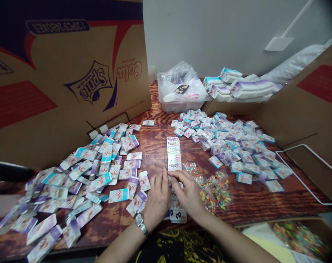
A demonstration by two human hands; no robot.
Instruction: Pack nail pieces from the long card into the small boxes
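My left hand (158, 193), a watch at its wrist, has its fingers pressed together at the centre of the table. Beside it, fingertips nearly touching, my right hand (188, 193) is closed in a pinch. Whatever lies between the fingers is small and mostly hidden. Just beyond them lies a stack of printed sticker strips (174, 153), and another stack of strips (178, 213) shows under and in front of my hands. Right of my right hand are clear packets of colourful candy (216, 190). Left of my left hand lie flat, open-ended small boxes (137, 202).
A heap of small cartons (100, 168) covers the left side; filled-looking small boxes (231, 142) spread at the right. Large cardboard boxes (72, 73) flank the table. At the back stands a plastic tub (182, 106) with a bag. More candy packets (300, 237) lie low at right.
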